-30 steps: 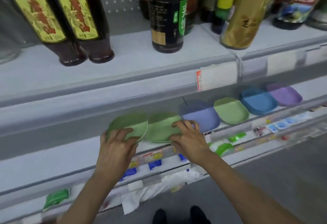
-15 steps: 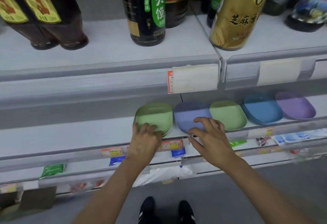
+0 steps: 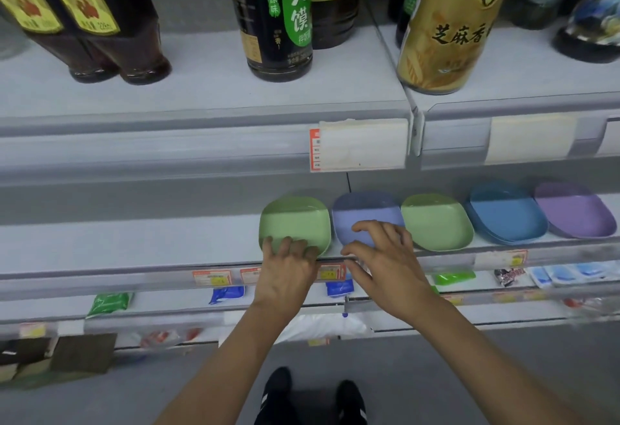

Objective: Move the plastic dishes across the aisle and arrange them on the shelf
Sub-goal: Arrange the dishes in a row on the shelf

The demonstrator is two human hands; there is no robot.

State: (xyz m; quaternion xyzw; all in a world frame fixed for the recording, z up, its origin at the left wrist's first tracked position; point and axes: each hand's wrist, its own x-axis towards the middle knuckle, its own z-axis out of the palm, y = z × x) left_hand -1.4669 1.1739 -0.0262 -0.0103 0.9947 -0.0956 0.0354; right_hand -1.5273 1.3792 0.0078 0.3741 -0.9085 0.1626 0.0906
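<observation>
A second ago two green dishes sat overlapped under both hands at the shelf's front edge; now only one shape shows there, so they seem to be nested into a single green dish (image 3: 294,223), which sits further right, in line with the row. The left hand (image 3: 285,277) rests its fingers (image 3: 292,245), nearly straight, on that dish's near rim, touching rather than gripping. The right hand (image 3: 385,270) has left the green dish and now lies over the near edge of the periwinkle dish (image 3: 365,220) just beyond its fingertips, fingers loosely spread, thumb down by the shelf (image 3: 134,243) lip; I cannot tell whether it presses the dish or only hovers over it.

Past the right hand's fingers, further right, stand a second green dish (image 3: 436,223), a blue stack (image 3: 506,213) and a purple dish (image 3: 573,211), each just beside the next. To the left of the left hand's fingers the shelf is bare.

My reading: the placing is done and this is the tidying step, nudging the two leftmost dishes into even spacing. The row looks nearly finished; what remains is probably a small squaring-up before the hands come away.
</observation>
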